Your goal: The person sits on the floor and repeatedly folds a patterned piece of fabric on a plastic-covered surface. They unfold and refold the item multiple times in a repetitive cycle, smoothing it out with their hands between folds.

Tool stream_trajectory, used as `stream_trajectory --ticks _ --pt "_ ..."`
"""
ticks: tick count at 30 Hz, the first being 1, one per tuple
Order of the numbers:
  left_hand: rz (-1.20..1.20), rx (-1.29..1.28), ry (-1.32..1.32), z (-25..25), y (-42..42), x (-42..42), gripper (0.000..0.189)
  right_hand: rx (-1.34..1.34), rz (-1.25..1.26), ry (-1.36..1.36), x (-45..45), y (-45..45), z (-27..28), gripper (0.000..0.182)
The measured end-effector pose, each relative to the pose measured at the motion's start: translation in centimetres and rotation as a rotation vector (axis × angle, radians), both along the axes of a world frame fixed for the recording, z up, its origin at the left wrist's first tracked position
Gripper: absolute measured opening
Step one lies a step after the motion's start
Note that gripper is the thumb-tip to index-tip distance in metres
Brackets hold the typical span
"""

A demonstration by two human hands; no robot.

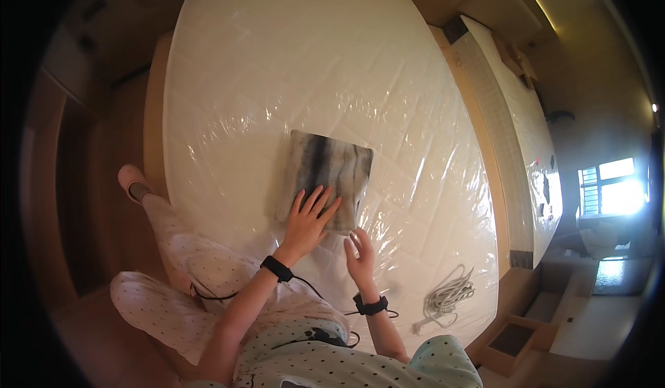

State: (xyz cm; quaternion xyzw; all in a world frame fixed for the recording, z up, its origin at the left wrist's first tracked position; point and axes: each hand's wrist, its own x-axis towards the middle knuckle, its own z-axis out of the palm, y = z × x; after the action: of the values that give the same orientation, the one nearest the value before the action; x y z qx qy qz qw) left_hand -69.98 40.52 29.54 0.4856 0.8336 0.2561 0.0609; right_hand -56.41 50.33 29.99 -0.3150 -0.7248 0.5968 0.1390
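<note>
A folded piece of fabric (327,165), patterned in grey, black and cream streaks, lies on a white mattress (311,66) wrapped in clear plastic. My left hand (306,227) rests flat on the lower part of the fabric with its fingers spread. Just off the fabric's lower right corner is my right hand (361,258), its fingers slightly bent and apart, and I see nothing held in it. Each wrist wears a black band with a cable.
A bundled pale cable (447,297) lies on the mattress at the lower right. A second plastic-covered mattress (519,128) stands beyond the wooden bed edge. At the lower right is a wooden cabinet (545,331). My legs are bent at the mattress's near left side.
</note>
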Motion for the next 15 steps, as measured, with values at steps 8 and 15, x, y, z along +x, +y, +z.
stream_trajectory --ticks 8,15 --pt "-0.213 -0.181 -0.387 -0.2 0.5 -2.5 0.065 0.784 0.121 -0.142 -6.5 1.1 0.4 0.044" --pt "0.291 -0.102 0.158 -2.0 1.7 -3.3 0.054 0.66 0.065 -0.056 -5.6 0.8 -3.3 0.05"
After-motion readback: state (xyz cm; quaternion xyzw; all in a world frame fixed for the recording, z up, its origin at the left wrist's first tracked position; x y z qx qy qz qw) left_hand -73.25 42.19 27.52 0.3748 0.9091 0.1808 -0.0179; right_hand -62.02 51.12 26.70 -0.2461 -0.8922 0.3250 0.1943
